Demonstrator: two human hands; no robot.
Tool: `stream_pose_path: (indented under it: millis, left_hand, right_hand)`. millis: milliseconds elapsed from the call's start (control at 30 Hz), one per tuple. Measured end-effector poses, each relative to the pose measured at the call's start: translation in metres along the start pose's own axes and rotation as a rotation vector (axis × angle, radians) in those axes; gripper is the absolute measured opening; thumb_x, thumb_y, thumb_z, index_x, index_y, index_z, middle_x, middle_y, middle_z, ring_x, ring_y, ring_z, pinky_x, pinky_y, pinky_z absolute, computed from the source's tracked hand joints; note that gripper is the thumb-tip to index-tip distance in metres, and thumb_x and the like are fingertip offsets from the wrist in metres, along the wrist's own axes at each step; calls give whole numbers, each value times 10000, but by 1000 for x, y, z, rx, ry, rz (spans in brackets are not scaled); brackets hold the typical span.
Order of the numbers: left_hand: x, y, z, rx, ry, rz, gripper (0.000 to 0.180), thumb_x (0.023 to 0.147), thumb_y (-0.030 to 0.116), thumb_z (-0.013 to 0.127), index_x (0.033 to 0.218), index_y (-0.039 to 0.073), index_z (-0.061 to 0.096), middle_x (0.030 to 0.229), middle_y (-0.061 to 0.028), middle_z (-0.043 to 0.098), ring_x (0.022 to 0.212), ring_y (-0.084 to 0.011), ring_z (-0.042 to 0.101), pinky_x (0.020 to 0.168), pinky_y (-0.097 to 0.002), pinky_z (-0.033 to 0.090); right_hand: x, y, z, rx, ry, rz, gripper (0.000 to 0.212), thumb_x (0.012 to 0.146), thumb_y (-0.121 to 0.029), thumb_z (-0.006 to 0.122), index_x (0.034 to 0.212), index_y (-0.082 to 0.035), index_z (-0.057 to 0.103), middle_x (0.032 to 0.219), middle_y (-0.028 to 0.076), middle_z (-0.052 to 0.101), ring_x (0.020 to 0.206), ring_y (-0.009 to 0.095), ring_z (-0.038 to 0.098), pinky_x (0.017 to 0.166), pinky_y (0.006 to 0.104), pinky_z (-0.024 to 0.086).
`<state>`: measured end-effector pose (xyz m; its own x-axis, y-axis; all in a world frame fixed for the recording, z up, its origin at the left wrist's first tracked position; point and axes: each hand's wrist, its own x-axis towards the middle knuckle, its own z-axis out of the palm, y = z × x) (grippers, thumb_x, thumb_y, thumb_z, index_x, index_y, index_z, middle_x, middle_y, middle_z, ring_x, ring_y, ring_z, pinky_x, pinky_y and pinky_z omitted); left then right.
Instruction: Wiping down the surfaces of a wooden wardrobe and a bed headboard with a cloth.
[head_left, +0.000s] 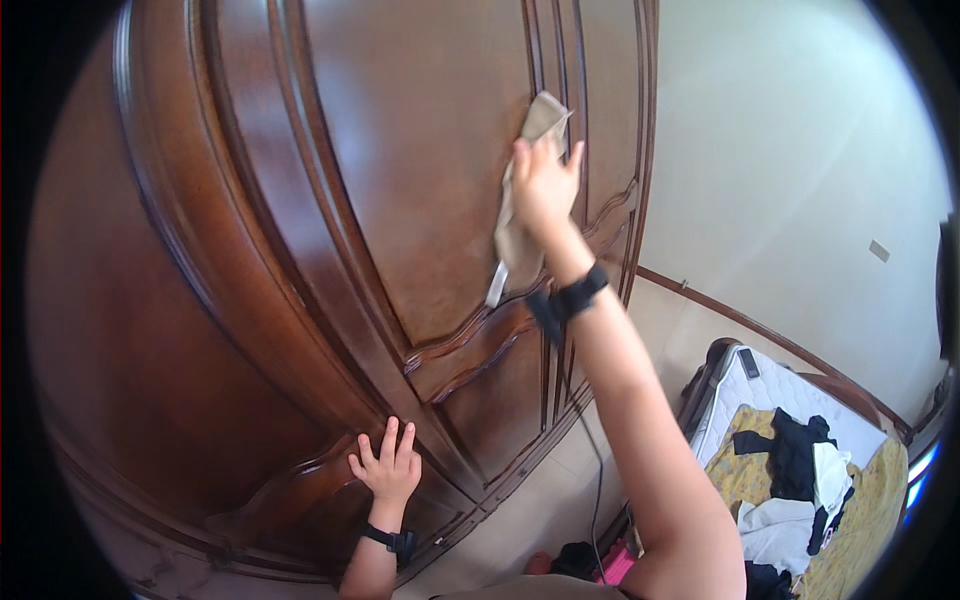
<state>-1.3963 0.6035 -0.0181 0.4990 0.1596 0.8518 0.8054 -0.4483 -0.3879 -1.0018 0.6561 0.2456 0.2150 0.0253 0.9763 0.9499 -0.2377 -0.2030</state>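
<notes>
A beige cloth (518, 245) lies pressed against the upper panel of a dark brown wooden wardrobe door (420, 150). My right hand (547, 185) is on the cloth and holds it to the wood, with a strip of the cloth hanging down below the palm. A pale tag-like end dangles from its lower edge. Lower and to the left, my left hand (388, 468) rests with spread fingers on the wardrobe's frame beside a carved moulding. Both wrists wear black bands.
To the right stands a bed with a white mattress (715, 410), a yellow patterned sheet (755, 425), and black and white clothes (795, 455). A dark phone-like object (748, 363) lies on the mattress. A black cable (600, 480) hangs beside my right arm. Something pink (618, 565) is low down.
</notes>
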Motion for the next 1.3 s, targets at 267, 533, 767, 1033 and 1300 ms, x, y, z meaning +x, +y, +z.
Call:
stream_pose_path:
  millis: [267, 533, 767, 1033, 1300]
  left_hand:
    - [-5, 3, -6, -52, -24, -14, 462, 827, 220, 548, 1270, 337, 608, 1480, 4, 453, 1442, -385, 216, 1151, -549, 16]
    - [-2, -4, -24, -361, -169, -38, 462, 807, 249, 598, 1262, 327, 602, 1467, -10, 449, 1373, -344, 334, 1089, -569, 200]
    - [-67, 6, -50, -1305, -204, -359, 549, 882, 114, 609, 1366, 32, 362, 1436, -236, 388, 1204, -404, 511, 977, -442, 455]
    - [-87, -100, -133, -741, -78, -602, 496, 806, 300, 656, 1239, 71, 579, 1175, -137, 589, 1102, -354, 557, 951, -442, 443]
    - [-68, -249, -199, 197, 17, -588, 1111, 713, 488, 732, 1485, -45, 137, 1514, -195, 274, 1329, -350, 321, 1126, -650, 8]
  right_hand:
    - [-41, -39, -33, 257, -94, -145, 417, 940, -197, 454, 1288, 23, 522, 1294, 229, 556, 1245, 337, 507, 1162, 551, 169]
    - [-224, -103, -110, 428, -552, -172, 317, 882, -193, 577, 1058, 70, 601, 1163, 266, 599, 1134, 387, 561, 1132, 544, 263]
    - [-278, -199, -173, 723, -677, -360, 400, 849, -227, 575, 1198, -35, 611, 1004, 184, 584, 968, 343, 584, 1127, 597, 230]
    - [-263, -312, -220, 1338, -776, -696, 374, 726, -321, 668, 1064, -165, 691, 1147, 154, 588, 1046, 349, 579, 1019, 584, 313]
    - [-265, -385, -216, 1429, -812, -559, 352, 795, -131, 656, 1144, -136, 705, 1287, 146, 596, 988, 255, 632, 933, 415, 445]
